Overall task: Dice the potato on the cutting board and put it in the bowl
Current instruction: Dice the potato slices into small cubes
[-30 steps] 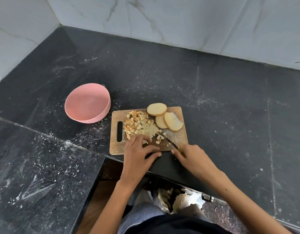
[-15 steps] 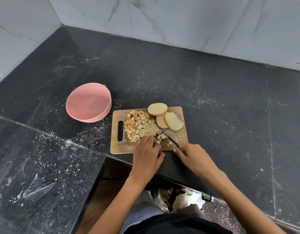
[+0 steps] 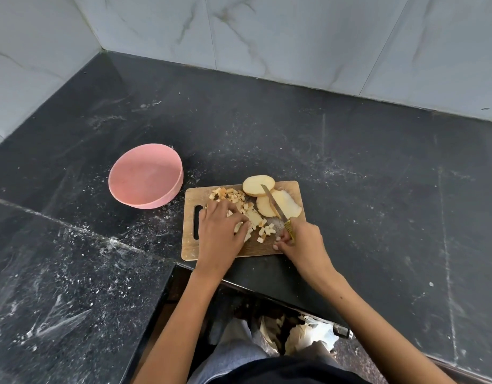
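Note:
A wooden cutting board (image 3: pixel 291 188) lies near the counter's front edge. A heap of small potato cubes (image 3: pixel 240 199) covers its left middle, and three potato slices (image 3: pixel 258 185) lie at its far right corner. My left hand (image 3: pixel 220 231) rests over the cubes, fingers spread across the heap and hiding part of it. My right hand (image 3: pixel 301 242) grips a knife (image 3: pixel 275 205) by its yellow-green handle. Its blade points away from me across the slices. A pink bowl (image 3: pixel 145 176) stands left of the board, with nothing visible inside.
The black stone counter (image 3: pixel 350 167) is dusted with white specks and meets white marble wall tiles (image 3: pixel 294 37) at the back and left. A lower counter section (image 3: pixel 59 286) sits at front left. My legs and a crumpled bag (image 3: pixel 300 332) show below the edge.
My left hand moved up from the board's front edge onto the cube heap. The knife swung from lying low near the cubes to pointing across the slices.

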A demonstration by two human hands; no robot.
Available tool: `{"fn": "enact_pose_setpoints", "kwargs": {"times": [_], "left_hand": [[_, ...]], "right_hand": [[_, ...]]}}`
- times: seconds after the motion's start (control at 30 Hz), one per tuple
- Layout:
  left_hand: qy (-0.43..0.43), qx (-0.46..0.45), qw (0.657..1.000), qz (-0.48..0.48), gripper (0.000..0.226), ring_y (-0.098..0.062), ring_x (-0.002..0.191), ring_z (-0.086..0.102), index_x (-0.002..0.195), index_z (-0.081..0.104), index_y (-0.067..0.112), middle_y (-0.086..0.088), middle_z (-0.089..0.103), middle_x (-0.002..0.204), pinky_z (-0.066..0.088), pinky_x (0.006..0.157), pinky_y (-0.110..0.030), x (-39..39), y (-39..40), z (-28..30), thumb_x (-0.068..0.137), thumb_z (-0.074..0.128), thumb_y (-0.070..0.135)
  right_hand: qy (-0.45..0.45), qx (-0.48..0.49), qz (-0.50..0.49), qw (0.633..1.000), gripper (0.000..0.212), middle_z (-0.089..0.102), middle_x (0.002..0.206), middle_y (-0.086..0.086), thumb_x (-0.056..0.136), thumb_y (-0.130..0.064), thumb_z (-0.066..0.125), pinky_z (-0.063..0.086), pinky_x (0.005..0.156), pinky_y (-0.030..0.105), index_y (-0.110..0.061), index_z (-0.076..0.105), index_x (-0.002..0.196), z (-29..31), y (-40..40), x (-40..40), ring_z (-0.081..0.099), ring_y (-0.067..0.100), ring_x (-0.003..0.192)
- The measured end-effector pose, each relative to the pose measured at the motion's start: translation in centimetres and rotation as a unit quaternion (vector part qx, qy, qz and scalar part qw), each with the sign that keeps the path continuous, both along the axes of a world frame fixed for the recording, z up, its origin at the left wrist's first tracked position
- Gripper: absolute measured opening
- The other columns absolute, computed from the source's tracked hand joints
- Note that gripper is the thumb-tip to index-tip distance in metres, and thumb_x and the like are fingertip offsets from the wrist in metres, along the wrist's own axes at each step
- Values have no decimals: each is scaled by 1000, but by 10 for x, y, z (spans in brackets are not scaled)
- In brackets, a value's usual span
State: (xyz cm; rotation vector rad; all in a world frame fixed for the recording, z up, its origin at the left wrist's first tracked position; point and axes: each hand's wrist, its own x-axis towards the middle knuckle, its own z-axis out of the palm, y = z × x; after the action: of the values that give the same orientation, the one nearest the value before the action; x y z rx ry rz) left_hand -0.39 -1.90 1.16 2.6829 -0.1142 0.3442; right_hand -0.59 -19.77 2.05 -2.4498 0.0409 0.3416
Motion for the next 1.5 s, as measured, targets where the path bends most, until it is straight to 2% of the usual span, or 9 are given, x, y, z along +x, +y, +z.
{"fn": "enact_pose_setpoints", "kwargs": {"times": [0.27, 0.37, 0.47, 0.6, 0.77, 0.9, 1.03, 1.27, 1.5], "left_hand": [[6, -49, 999, 23, 15, -20, 100, 53, 92, 74, 19, 2, 61, 97, 39, 89, -35, 1, 20, -2, 78, 79, 21], [-11, -46, 999, 16, 13, -18, 98, 53, 91, 73, 18, 4, 60, 95, 30, 84, -24, -1, 29, -3, 79, 79, 20], [-21, -46, 999, 10, 12, -18, 96, 54, 91, 73, 17, 4, 60, 96, 28, 84, -20, -3, 34, -6, 80, 78, 19], [-18, -56, 998, 3, 9, -15, 96, 53, 90, 72, 21, 7, 60, 97, 30, 83, -24, -4, 33, -9, 84, 70, 27], [-1, -65, 998, -10, 13, -14, 101, 53, 92, 72, 24, 10, 59, 99, 41, 87, -35, -2, 31, -10, 85, 64, 32], [-6, -66, 997, -29, 10, -11, 104, 51, 95, 72, 25, 11, 61, 103, 35, 90, -29, 4, 26, -6, 87, 68, 28], [-19, -66, 997, -46, 16, -14, 108, 52, 102, 73, 20, 8, 66, 113, 36, 95, -29, 22, 12, 0, 88, 68, 25], [2, 32, 997, -70, 36, -18, 96, 56, 115, 70, 18, 0, 70, 113, 39, 77, -29, 65, -6, 1, 81, 76, 27], [29, 84, 991, -102, 42, -11, 103, 46, 120, 63, 26, 10, 65, 115, 25, 84, -26, 87, -2, 3, 88, 60, 52]], "right_hand": [[-57, 40, 23, 997, 21, 66, 88, -4, 82, -9, 70, 37, 61, 9, -19, 51, 82, -1, 36, 18, 60, 11, 82], [-64, 41, 12, 997, 35, 68, 85, -10, 80, -13, 73, 50, 71, 23, -27, 42, 70, 6, 25, 19, 63, 8, 84], [-37, 36, 6, 999, 35, 65, 77, -8, 73, -18, 80, 53, 69, 32, -24, 46, 69, 9, 10, 11, 61, 8, 77], [-13, 21, 29, 999, 41, 62, 75, -6, 68, -21, 84, 51, 67, 31, -24, 44, 70, 2, 18, 4, 59, 10, 73], [-35, 67, 24, 997, 26, 66, 80, -4, 76, -11, 77, 52, 70, 29, -13, 52, 82, 1, 38, 11, 63, 9, 76], [-75, 88, -18, 993, 38, 70, 77, -10, 81, -10, 73, 49, 68, 16, -22, 41, 66, 10, 25, 12, 64, -3, 77], [-80, 132, -85, 984, 42, 69, 69, -5, 75, -5, 78, 43, 59, 7, -12, 40, 62, 13, 9, 17, 63, -9, 69], [-120, 138, -104, 978, 43, 67, 65, -9, 72, -2, 79, 43, 57, 7, -16, 40, 61, 8, 2, 27, 63, -6, 67], [-161, 57, -87, 981, 32, 67, 83, -15, 74, -20, 81, 50, 65, 25, -27, 50, 72, 5, 5, 33, 62, 3, 76]]}}
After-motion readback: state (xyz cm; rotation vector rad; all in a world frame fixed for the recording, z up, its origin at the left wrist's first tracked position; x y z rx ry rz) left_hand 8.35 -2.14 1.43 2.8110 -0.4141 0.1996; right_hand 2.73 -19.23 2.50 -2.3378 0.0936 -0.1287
